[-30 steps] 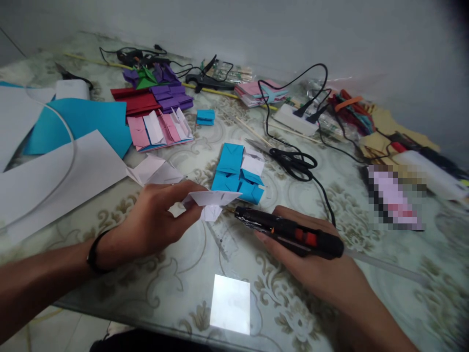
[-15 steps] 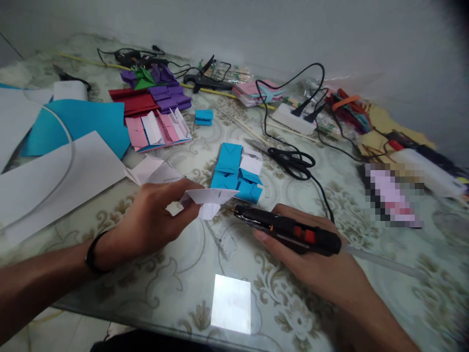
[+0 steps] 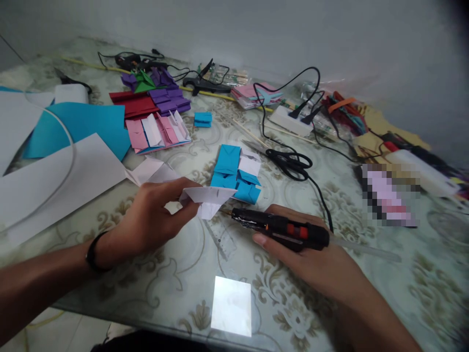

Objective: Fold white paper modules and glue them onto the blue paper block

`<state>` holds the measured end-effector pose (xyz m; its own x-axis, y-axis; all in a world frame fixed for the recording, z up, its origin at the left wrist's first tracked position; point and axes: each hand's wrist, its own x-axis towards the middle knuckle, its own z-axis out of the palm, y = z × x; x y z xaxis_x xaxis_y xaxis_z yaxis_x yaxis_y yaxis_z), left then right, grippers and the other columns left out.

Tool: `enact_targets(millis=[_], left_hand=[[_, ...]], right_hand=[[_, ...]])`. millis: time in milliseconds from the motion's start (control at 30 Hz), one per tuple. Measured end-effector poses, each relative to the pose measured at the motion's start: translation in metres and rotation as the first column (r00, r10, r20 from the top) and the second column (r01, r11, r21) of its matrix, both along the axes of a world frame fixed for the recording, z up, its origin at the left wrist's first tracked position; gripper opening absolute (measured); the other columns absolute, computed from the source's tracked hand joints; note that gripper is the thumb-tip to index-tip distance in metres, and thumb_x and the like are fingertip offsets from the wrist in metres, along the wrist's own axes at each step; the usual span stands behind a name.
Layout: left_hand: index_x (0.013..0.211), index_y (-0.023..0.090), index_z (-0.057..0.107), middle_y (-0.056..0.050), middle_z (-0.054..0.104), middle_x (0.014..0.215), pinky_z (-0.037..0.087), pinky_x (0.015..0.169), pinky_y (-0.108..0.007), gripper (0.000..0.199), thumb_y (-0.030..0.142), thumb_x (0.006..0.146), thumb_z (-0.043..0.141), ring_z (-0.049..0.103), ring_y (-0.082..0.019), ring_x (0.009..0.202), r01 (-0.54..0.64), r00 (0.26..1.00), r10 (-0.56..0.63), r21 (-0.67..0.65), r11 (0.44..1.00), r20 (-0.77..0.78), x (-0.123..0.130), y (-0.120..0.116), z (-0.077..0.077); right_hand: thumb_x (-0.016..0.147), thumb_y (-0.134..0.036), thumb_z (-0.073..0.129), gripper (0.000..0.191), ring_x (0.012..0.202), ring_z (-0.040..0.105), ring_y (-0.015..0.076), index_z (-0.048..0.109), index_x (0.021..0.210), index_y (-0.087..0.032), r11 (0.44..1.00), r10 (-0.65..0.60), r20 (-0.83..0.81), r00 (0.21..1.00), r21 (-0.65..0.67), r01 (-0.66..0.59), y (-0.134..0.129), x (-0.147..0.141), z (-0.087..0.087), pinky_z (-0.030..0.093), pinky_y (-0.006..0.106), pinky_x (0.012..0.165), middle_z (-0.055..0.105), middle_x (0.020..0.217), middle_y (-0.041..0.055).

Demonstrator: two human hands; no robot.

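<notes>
My left hand [image 3: 152, 220] pinches a folded white paper piece [image 3: 210, 196] between thumb and fingers. In my right hand [image 3: 308, 264] is a black glue gun [image 3: 282, 230] with red parts, a clear glue stick out of its back end. Its nozzle points left, close beside the lower edge of the white piece; whether they touch I cannot tell. Just behind the piece lie blue and white folded papers [image 3: 229, 159]. Another folded white paper [image 3: 152, 171] rests behind my left hand.
Black scissors [image 3: 289, 164] and a white power strip [image 3: 291, 121] with cords lie behind my right hand. Large blue [image 3: 80, 127] and white sheets [image 3: 62, 186] cover the left side. Pink and white folded papers [image 3: 159, 132] stand at the back left.
My right hand has moved slightly left with the glue gun, bringing the nozzle nearer the white piece. My left hand has hardly moved.
</notes>
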<state>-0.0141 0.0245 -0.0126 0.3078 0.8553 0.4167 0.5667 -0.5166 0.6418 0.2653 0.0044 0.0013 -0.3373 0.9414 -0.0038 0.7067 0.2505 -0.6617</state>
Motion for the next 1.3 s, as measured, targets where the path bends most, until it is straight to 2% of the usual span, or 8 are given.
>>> enact_targets(millis=[167,300,400,533,900,1033,1167,1300], left_hand=[[0.091,0.02,0.072,0.006,0.069,0.067,0.044,0.055,-0.018,0.009,0.013,0.089,0.066,0.057,-0.008,0.055,-0.003,1.0,0.004,-0.055,0.998,0.024,-0.001,0.0,0.0],[0.088,0.019,0.071,0.006,0.068,0.068,0.041,0.055,-0.019,0.008,0.016,0.089,0.064,0.057,-0.009,0.056,-0.009,1.0,0.009,-0.085,0.996,0.007,-0.001,0.002,-0.002],[0.085,0.018,0.07,0.004,0.068,0.068,0.04,0.055,-0.021,0.009,0.02,0.09,0.062,0.056,-0.01,0.058,-0.022,1.0,0.021,-0.116,0.993,-0.004,-0.003,0.008,-0.006],[0.083,0.017,0.069,0.006,0.059,0.06,0.034,0.053,-0.022,0.012,0.023,0.089,0.061,0.05,-0.01,0.055,-0.042,0.998,0.035,-0.146,0.988,-0.046,-0.005,0.019,-0.011],[0.081,0.016,0.067,0.003,0.063,0.066,0.04,0.056,-0.023,0.016,0.028,0.09,0.061,0.056,-0.013,0.061,0.028,0.998,-0.008,-0.292,0.956,0.069,-0.004,0.016,-0.007],[0.072,0.017,0.061,0.005,0.056,0.061,0.035,0.05,-0.022,0.022,0.03,0.089,0.064,0.05,-0.011,0.055,0.028,0.992,0.013,-0.316,0.948,0.128,-0.004,0.017,-0.006],[0.074,0.017,0.064,0.004,0.057,0.062,0.037,0.05,-0.021,0.02,0.031,0.089,0.065,0.052,-0.012,0.057,0.053,0.986,0.0,-0.322,0.945,0.164,-0.004,0.018,-0.007],[0.074,0.016,0.064,0.003,0.058,0.064,0.038,0.05,-0.021,0.021,0.032,0.088,0.066,0.053,-0.012,0.058,0.064,0.982,0.002,-0.338,0.939,0.191,-0.004,0.02,-0.007]], right_hand=[[0.096,-0.042,0.061,0.02,0.056,0.059,0.0186,0.061,0.085,-0.026,0.987,-0.136,0.0,0.991,0.082,0.135,0.001,0.023,0.004,0.045,0.03,0.05,0.063,0.067,-0.0007],[0.093,-0.041,0.066,0.019,0.055,0.053,0.0182,0.056,0.087,-0.026,0.962,-0.23,0.196,0.953,0.196,0.192,0.008,0.043,0.008,0.041,0.031,0.052,0.059,0.067,-0.0006],[0.087,-0.043,0.068,0.026,0.061,0.053,0.0189,0.051,0.082,-0.025,0.988,-0.075,0.238,0.968,0.151,0.039,0.017,0.049,0.004,0.041,0.031,0.055,0.057,0.073,-0.0001],[0.079,-0.031,0.068,0.015,0.076,0.06,0.0228,0.057,0.085,-0.022,1.0,0.009,0.34,0.94,0.02,-0.016,0.027,0.054,-0.003,0.048,0.034,0.067,0.062,0.087,0.0046],[0.082,-0.043,0.074,0.037,0.101,0.07,0.0336,0.073,0.108,-0.017,0.999,-0.046,0.448,0.893,0.041,0.031,0.036,0.081,-0.006,0.054,0.049,0.094,0.072,0.107,0.014],[0.097,-0.039,0.06,0.026,0.096,0.071,0.031,0.074,0.101,-0.018,0.974,-0.145,0.393,0.908,0.218,0.061,0.014,0.053,0.01,0.055,0.048,0.09,0.074,0.104,0.0144],[0.1,-0.027,0.061,0.016,0.097,0.072,0.0266,0.073,0.108,-0.019,0.978,0.033,0.314,0.949,0.187,-0.096,-0.012,-0.007,0.008,0.059,0.044,0.089,0.075,0.108,0.012],[0.095,-0.03,0.072,0.032,0.11,0.07,0.0376,0.072,0.119,-0.009,0.986,0.067,0.449,0.891,0.109,-0.129,-0.025,-0.054,-0.009,0.061,0.054,0.093,0.071,0.12,0.021]])
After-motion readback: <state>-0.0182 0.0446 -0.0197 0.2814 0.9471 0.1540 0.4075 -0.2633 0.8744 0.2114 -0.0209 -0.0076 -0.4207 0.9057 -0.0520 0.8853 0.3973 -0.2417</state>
